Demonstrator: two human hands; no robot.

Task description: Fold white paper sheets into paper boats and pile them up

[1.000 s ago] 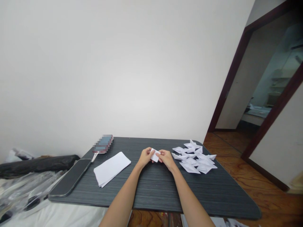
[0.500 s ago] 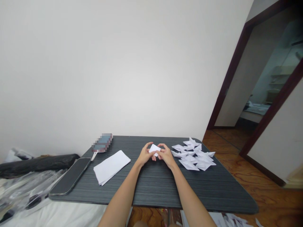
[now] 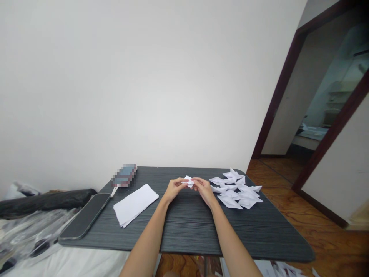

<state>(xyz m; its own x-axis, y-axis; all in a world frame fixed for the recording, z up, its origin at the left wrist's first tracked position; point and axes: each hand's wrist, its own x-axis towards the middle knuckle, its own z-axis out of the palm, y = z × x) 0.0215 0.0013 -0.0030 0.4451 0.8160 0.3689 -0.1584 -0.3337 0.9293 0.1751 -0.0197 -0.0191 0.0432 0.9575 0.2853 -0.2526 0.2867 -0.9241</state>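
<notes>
Between my hands, above the dark table [image 3: 190, 227], is a small folded white paper [image 3: 188, 180]. My left hand [image 3: 173, 188] pinches its left side between thumb and fingers. On the opposite side, my right hand [image 3: 203, 188] grips the paper the same way. Close to my right hand lies a cluster of folded white paper boats [image 3: 236, 190]. To the left of my left hand rests a stack of white paper sheets [image 3: 135, 206]. The fingers partly cover the held paper, so its exact folds are hard to make out.
A phone [image 3: 86, 215] lies at the table's left edge, with a blurred box-like item [image 3: 125, 175] behind it. A white wall [image 3: 184, 84] rises beyond the table. Black and clear plastic bundles [image 3: 43, 204] sit at left; a doorway [image 3: 311, 96] opens at right.
Both hands have shifted their grip to the sides of the paper, fingers less curled over it. The paper now looks flatter and smaller. The boats and the sheet stack stay put.
</notes>
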